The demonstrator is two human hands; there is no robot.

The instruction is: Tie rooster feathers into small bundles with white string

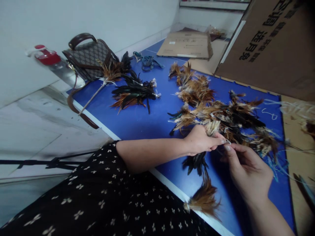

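Note:
My left hand (200,141) is closed round a bundle of feathers; its pale quill ends (212,127) stick out above the fist and dark feather tips (196,163) hang below. Thumb and forefinger of my right hand (248,167) pinch a thin white string (227,142) right beside my left fingertips, which also touch it. Behind my hands spreads a pile of brown and black feather bunches (221,113). One loose brown feather bunch (205,198) lies at the near table edge. The inside of my left fist is hidden.
On the blue table (157,123) lie black feather bunches (137,90) and a feather-tipped stick (92,98). A handbag (90,59) and a water bottle (62,70) stand at the left. Flat cardboard (185,44) lies behind, a large carton (275,49) stands right, with scissors (305,190) below.

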